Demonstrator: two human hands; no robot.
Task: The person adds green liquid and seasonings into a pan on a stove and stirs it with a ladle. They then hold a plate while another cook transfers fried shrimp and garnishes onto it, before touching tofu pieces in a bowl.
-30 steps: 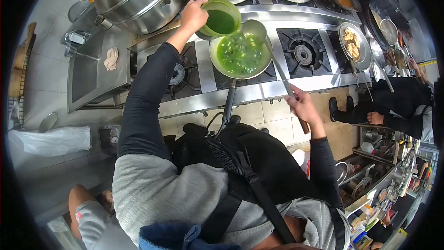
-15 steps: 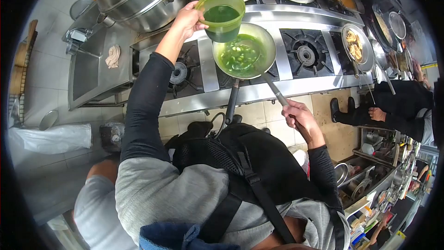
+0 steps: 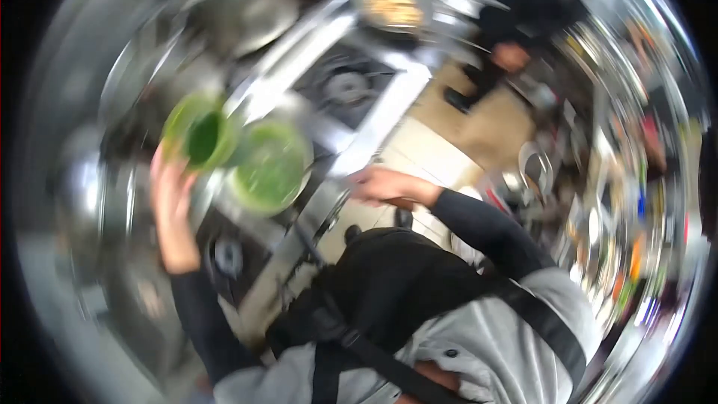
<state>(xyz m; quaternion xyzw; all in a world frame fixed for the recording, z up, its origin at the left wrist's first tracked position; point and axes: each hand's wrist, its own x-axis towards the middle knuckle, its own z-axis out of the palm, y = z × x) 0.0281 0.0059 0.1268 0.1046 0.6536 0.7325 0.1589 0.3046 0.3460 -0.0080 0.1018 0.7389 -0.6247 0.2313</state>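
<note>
My left hand (image 3: 173, 179) holds a green plastic tub (image 3: 196, 131), tilted, with dark green liquid inside. Right beside it a pan (image 3: 269, 167) of bright green soup sits on the stove, its handle pointing toward my body. My right hand (image 3: 385, 185) is closed around the ladle's handle near the front edge of the stove. The ladle itself is smeared by motion, and its bowl cannot be made out.
A bare burner (image 3: 348, 86) lies beyond the pan. Farther off stands a pan of yellowish food (image 3: 393, 9). A co-worker in dark clothes (image 3: 527, 0) is at the upper right. Large metal pots and crowded shelves are blurred.
The whole view has turned and blurred, shifting the stove toward the left. The green tub is still in my left hand and is tipped more toward the pan.
</note>
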